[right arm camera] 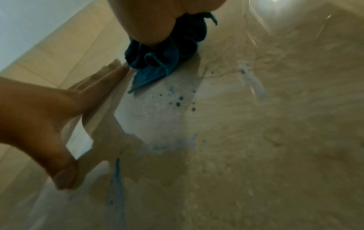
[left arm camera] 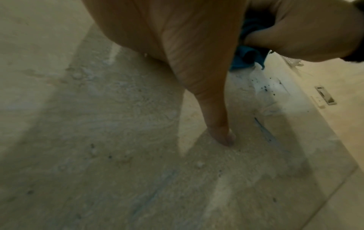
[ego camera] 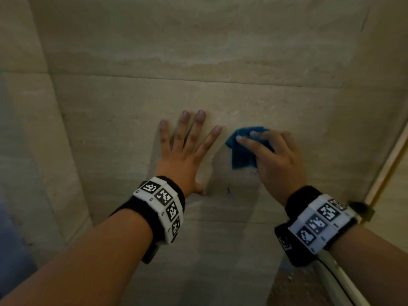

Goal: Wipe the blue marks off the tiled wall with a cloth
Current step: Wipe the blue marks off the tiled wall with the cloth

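The right hand (ego camera: 278,160) presses a crumpled blue cloth (ego camera: 241,151) against the matte beige tiled wall (ego camera: 198,51), fingers curled over it. Beside it, the left hand (ego camera: 183,155) lies flat, fingers spread. Blue marks (right arm camera: 178,102), specks and a streak, sit below the cloth.

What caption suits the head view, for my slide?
Right hand presses blue cloth on tiled wall; left hand braces flat.

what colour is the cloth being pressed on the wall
Blue-teal; the bunched fabric cloth under the right hand shows best in the head view.
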{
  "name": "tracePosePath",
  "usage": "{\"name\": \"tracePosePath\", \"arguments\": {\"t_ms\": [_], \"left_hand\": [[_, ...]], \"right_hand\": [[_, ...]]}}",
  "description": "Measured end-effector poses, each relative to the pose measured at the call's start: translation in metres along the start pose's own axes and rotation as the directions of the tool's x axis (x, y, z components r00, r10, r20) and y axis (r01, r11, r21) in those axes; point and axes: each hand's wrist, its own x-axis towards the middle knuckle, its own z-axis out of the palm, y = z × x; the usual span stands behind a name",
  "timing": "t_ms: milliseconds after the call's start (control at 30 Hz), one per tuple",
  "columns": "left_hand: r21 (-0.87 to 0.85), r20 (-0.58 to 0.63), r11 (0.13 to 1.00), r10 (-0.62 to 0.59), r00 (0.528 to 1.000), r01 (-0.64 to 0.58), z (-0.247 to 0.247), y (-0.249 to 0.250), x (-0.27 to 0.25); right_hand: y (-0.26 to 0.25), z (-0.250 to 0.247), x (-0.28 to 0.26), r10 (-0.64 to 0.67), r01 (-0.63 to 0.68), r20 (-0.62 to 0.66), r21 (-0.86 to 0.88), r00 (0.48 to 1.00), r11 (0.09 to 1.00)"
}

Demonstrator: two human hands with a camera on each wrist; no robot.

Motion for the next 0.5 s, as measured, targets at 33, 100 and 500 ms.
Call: {"name": "tracePosePath", "arguments": {"t_ms": [33,100,500], "left_hand": [[-0.004,-0.008,1.000,0.001,1.000,-0.001,0.001,0.000,0.000],[-0.006,-0.012,1.000,0.005,1.000,-0.005,0.001,0.001,-0.001],[0.069,-0.105,0.998,0.011,0.994,-0.004,0.012,0.005,-0.017]], "right_hand": [[-0.001,0.001,0.008,0.031,-0.031,-0.031,0.002,0.999,1.000],[-0.005,0.003,0.018,0.066,-0.065,-0.062,0.008,0.996,0.998],[-0.012,0.004,-0.036,-0.120,0.123,0.201,0.001,0.972,0.992]]}}
